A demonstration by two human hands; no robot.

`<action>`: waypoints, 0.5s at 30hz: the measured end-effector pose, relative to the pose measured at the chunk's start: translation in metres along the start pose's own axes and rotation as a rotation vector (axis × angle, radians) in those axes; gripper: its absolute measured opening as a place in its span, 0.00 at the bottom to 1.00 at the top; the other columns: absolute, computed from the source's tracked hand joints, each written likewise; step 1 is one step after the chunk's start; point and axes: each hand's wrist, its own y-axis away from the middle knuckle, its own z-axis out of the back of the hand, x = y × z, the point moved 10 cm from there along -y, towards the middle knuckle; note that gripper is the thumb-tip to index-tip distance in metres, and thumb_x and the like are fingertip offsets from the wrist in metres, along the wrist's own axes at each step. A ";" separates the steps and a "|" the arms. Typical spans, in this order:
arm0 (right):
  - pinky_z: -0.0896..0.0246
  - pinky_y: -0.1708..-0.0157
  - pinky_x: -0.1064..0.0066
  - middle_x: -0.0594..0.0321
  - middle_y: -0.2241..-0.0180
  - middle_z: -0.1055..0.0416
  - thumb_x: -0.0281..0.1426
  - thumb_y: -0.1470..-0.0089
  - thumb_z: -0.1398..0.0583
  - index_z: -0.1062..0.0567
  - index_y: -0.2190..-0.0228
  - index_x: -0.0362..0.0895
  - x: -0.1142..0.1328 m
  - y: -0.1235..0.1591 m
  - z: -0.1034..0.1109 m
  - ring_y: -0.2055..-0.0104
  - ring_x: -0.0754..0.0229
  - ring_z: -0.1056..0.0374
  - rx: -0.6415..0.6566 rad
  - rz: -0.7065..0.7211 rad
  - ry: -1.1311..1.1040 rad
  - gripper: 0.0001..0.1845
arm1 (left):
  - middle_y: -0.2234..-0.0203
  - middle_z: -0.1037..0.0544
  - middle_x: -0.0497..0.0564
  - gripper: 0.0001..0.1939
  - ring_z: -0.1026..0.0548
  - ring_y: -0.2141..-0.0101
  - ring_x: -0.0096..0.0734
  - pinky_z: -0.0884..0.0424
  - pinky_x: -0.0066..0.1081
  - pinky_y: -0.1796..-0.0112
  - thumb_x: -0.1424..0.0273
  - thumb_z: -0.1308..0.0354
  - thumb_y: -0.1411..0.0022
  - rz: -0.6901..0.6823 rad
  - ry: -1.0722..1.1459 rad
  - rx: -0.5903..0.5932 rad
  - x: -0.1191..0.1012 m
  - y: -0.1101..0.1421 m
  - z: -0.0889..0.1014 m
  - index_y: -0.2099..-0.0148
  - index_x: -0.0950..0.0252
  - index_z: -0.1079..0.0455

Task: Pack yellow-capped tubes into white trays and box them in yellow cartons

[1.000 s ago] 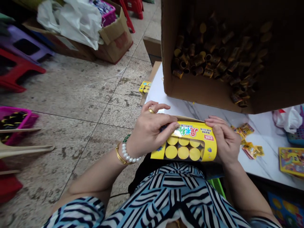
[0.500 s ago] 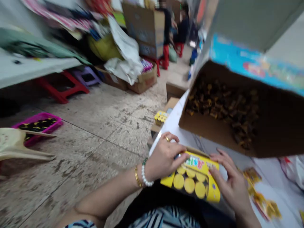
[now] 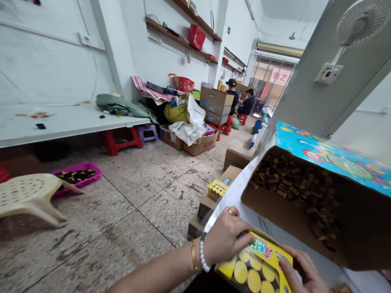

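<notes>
A yellow printed carton (image 3: 282, 257) lies tilted at the bottom of the view, its cut-out window showing round yellow discs with dark gaps between them. My left hand (image 3: 227, 234) grips its upper left edge, thumb on the printed face and fingers curled over the back. At the right end, my right hand (image 3: 305, 270) has its thumb on the front and its fingers behind, partly cut off by the frame. Beyond both hands, a large blue-printed cardboard box (image 3: 339, 158) rests on its side, open toward me, with many small brown-and-yellow cup-like pieces (image 3: 290, 183) heaped inside.
The white tabletop (image 3: 238, 197) ends left of the big box. Below that edge, a similar yellow carton (image 3: 217, 189) rests on stacked brown boxes (image 3: 232, 177). A cream stool (image 3: 27, 191) and a pink basket (image 3: 97, 173) stand left. Two people sit far back.
My view has tilted up, so the hands and carton sit lower in the picture and more wall shows. Both hands still hold the carton.
</notes>
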 end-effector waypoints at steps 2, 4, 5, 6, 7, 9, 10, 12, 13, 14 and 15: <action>0.26 0.58 0.70 0.54 0.56 0.21 0.52 0.48 0.34 0.15 0.56 0.47 0.006 0.001 0.000 0.58 0.53 0.23 -0.023 0.000 -0.024 0.26 | 0.71 0.17 0.46 0.08 0.26 0.69 0.27 0.33 0.39 0.53 0.64 0.39 0.34 -0.013 0.035 -0.013 -0.002 0.000 0.002 0.62 0.62 0.22; 0.27 0.59 0.71 0.55 0.57 0.22 0.52 0.47 0.34 0.15 0.56 0.46 0.012 0.000 -0.001 0.58 0.53 0.24 -0.041 0.008 -0.045 0.26 | 0.69 0.18 0.48 0.08 0.25 0.68 0.27 0.31 0.37 0.53 0.64 0.38 0.34 -0.003 0.036 -0.040 -0.001 0.001 0.005 0.61 0.62 0.21; 0.28 0.59 0.71 0.55 0.59 0.22 0.52 0.48 0.34 0.15 0.57 0.46 0.013 0.000 -0.003 0.58 0.54 0.24 -0.043 0.009 -0.061 0.26 | 0.68 0.18 0.49 0.08 0.24 0.65 0.28 0.30 0.36 0.54 0.64 0.38 0.35 0.010 0.024 -0.053 0.000 0.002 0.007 0.61 0.61 0.21; 0.28 0.59 0.71 0.55 0.59 0.22 0.52 0.48 0.34 0.15 0.58 0.46 0.013 -0.001 -0.005 0.58 0.53 0.24 -0.036 0.005 -0.086 0.26 | 0.66 0.20 0.50 0.08 0.24 0.63 0.29 0.30 0.34 0.55 0.64 0.37 0.36 0.023 0.007 -0.064 0.001 0.003 0.008 0.61 0.61 0.20; 0.28 0.59 0.70 0.55 0.60 0.22 0.52 0.49 0.34 0.15 0.59 0.45 0.011 -0.002 -0.007 0.58 0.53 0.25 -0.033 -0.012 -0.120 0.26 | 0.66 0.21 0.51 0.07 0.24 0.62 0.30 0.29 0.33 0.56 0.64 0.36 0.37 0.035 -0.011 -0.072 0.002 0.003 0.009 0.61 0.61 0.20; 0.27 0.61 0.70 0.55 0.62 0.21 0.54 0.52 0.33 0.17 0.58 0.43 0.000 -0.001 -0.011 0.61 0.54 0.25 -0.050 -0.094 -0.204 0.30 | 0.67 0.22 0.51 0.06 0.26 0.61 0.31 0.29 0.32 0.58 0.64 0.35 0.38 0.050 -0.041 -0.074 0.003 0.003 0.009 0.62 0.61 0.20; 0.27 0.63 0.70 0.56 0.64 0.21 0.55 0.54 0.32 0.19 0.57 0.42 -0.007 0.000 -0.013 0.63 0.54 0.25 -0.068 -0.146 -0.247 0.32 | 0.67 0.23 0.50 0.06 0.26 0.61 0.31 0.29 0.33 0.57 0.64 0.35 0.39 0.054 -0.052 -0.069 0.003 0.002 0.009 0.63 0.61 0.21; 0.28 0.67 0.71 0.59 0.68 0.22 0.56 0.56 0.31 0.21 0.57 0.42 -0.017 0.003 -0.016 0.67 0.55 0.25 -0.097 -0.222 -0.309 0.35 | 0.67 0.24 0.50 0.06 0.27 0.61 0.32 0.29 0.33 0.58 0.65 0.33 0.40 0.091 -0.076 -0.059 0.005 0.002 0.009 0.64 0.62 0.22; 0.28 0.69 0.71 0.60 0.69 0.22 0.56 0.57 0.31 0.21 0.58 0.42 -0.018 0.004 -0.017 0.68 0.55 0.25 -0.103 -0.232 -0.326 0.34 | 0.66 0.25 0.51 0.07 0.27 0.61 0.32 0.29 0.33 0.59 0.65 0.33 0.41 0.112 -0.089 -0.054 0.006 0.002 0.009 0.64 0.63 0.23; 0.28 0.69 0.71 0.60 0.69 0.21 0.55 0.57 0.31 0.21 0.59 0.43 -0.016 0.004 -0.018 0.68 0.54 0.24 -0.101 -0.224 -0.334 0.33 | 0.66 0.25 0.51 0.08 0.27 0.61 0.32 0.29 0.33 0.59 0.64 0.33 0.42 0.129 -0.102 -0.051 0.007 0.002 0.010 0.64 0.63 0.23; 0.28 0.70 0.70 0.59 0.69 0.21 0.55 0.57 0.31 0.21 0.61 0.43 -0.013 0.004 -0.017 0.67 0.54 0.24 -0.099 -0.204 -0.335 0.31 | 0.66 0.26 0.51 0.08 0.27 0.62 0.32 0.29 0.33 0.60 0.64 0.33 0.42 0.137 -0.114 -0.051 0.007 0.003 0.011 0.64 0.63 0.24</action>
